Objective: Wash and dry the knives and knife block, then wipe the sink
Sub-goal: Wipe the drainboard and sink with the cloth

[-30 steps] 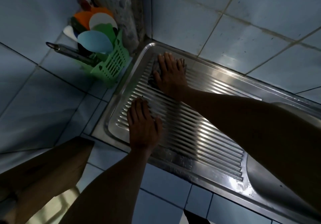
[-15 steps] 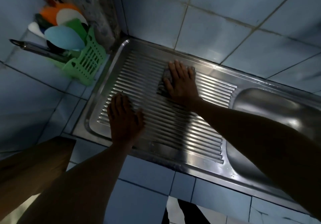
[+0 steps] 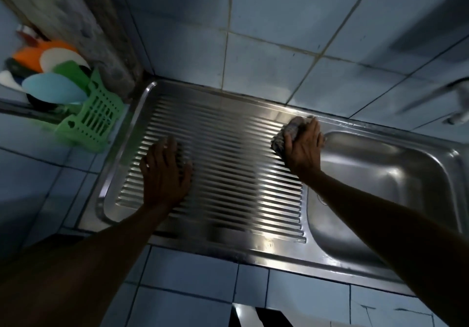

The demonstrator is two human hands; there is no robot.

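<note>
Now the right hand (image 3: pixel 303 146) is pressing a grey cloth (image 3: pixel 286 133) with fingers laid over it at the drainboard's far right corner, just beside the basin (image 3: pixel 396 174), while the left hand (image 3: pixel 165 172) is resting flat, fingers straight, on the ribbed drainboard (image 3: pixel 228 164) near its left edge. Beyond the stainless sink's left rim, a green plastic rack (image 3: pixel 94 118) is holding colourful plates (image 3: pixel 53 85) on the tiled counter (image 3: pixel 198 273).

Glossy ribbed steel sink (image 3: pixel 228 149); coarse grey cloth (image 3: pixel 289 133); matt green plastic basket (image 3: pixel 94 123).
</note>
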